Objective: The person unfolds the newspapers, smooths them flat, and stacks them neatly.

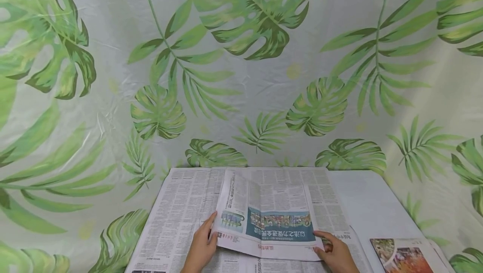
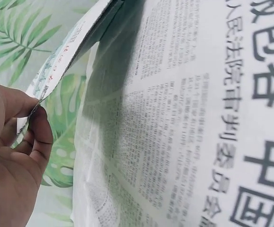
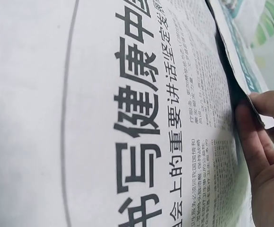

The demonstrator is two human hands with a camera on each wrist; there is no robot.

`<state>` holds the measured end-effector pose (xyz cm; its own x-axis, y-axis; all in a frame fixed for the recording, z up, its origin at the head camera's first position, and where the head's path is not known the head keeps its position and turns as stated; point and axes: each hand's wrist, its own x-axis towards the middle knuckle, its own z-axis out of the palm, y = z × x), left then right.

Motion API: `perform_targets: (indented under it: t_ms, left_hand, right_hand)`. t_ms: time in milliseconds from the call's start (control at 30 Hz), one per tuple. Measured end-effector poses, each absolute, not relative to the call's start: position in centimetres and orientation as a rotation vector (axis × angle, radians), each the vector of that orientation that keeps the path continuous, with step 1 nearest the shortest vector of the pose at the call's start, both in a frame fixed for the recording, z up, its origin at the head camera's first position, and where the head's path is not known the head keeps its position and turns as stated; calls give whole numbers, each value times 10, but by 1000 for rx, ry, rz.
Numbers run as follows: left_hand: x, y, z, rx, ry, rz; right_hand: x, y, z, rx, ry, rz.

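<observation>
A folded newspaper [image 1: 283,199] with a teal picture band is held up above the table, its near edge raised and a crease running down its middle. My left hand [image 1: 201,243] pinches its left near corner; in the left wrist view thumb and fingers [image 2: 41,123] close on the paper's edge. At the right near corner my right hand [image 1: 333,253] pinches the sheet likewise, thumb on top and fingers beneath in the right wrist view [image 3: 264,127]. Below lies a larger spread newspaper [image 1: 177,210], partly hidden by the folded one.
A white table [image 1: 362,193] shows to the right of the spread sheets. On its near right corner lies a printed sheet or booklet [image 1: 407,258] with colour photos. A leaf-patterned curtain [image 1: 260,97] hangs behind and around the table.
</observation>
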<state>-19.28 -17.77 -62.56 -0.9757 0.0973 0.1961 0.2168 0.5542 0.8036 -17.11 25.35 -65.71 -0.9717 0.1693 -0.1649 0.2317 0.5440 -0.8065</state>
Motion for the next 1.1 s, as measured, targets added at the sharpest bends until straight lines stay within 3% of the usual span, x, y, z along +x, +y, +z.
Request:
perform_targets:
  t_ms: [1100]
  left_hand:
    - [-185, -175, -650, 162, -2772, -1567]
  right_hand:
    - [-164, 262, -659, 366, 2702, -1393]
